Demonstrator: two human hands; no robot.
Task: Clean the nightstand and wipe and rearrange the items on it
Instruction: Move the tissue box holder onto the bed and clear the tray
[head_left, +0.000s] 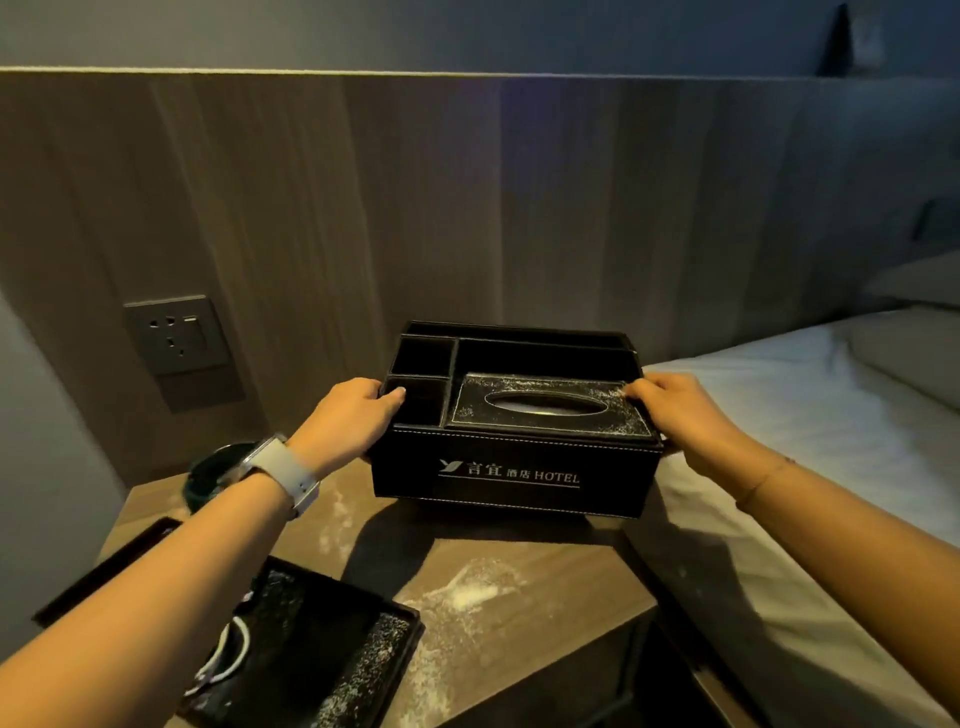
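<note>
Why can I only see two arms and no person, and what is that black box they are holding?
The camera sits on the person's head and looks down, so you see only their own arms. There is just this one picture, taken from up there.

The left hand, with a watch on its wrist, and the right hand grip the two ends of a black hotel box. It has a tissue slot on top and small open compartments. It seems to be held a little above the nightstand.

White dust is scattered on the wooden nightstand and on the box's lid. A dusty black tray lies nearer the camera. A bed stands to the right, and a wall socket to the left.
</note>
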